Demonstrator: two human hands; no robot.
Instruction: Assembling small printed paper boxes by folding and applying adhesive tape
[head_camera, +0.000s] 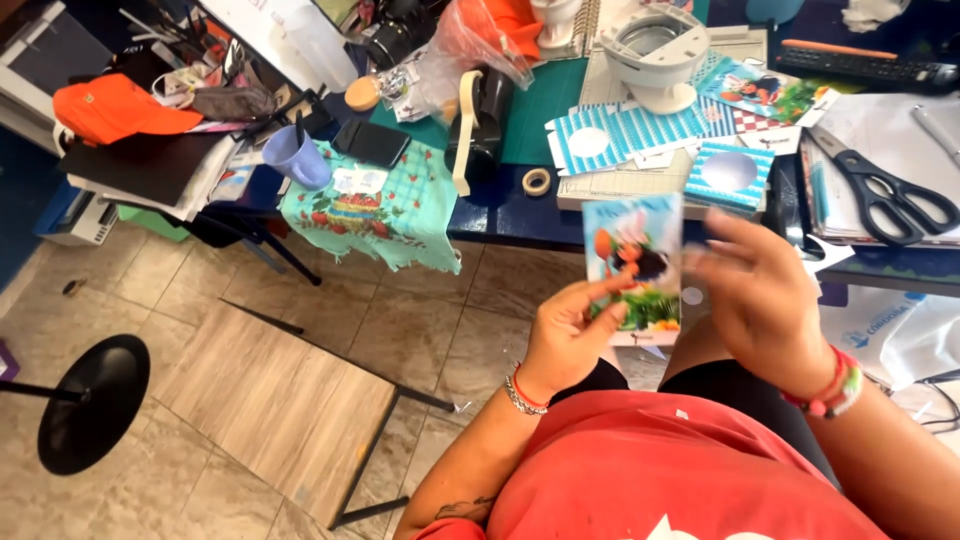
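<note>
My left hand pinches the lower left edge of a printed card showing a colourful cartoon figure, held upright above my lap. My right hand is at the card's right edge, fingers curled and blurred; it touches or grips that side. Both wrists wear bracelets. Just beyond the card, on the blue table, lie blue-and-white striped paper cut-outs with round holes.
Black scissors lie at the right on papers. A white round machine, tape rolls, a lilac mug and a green patterned cloth crowd the table. A wooden board and black stool base rest on the tiled floor.
</note>
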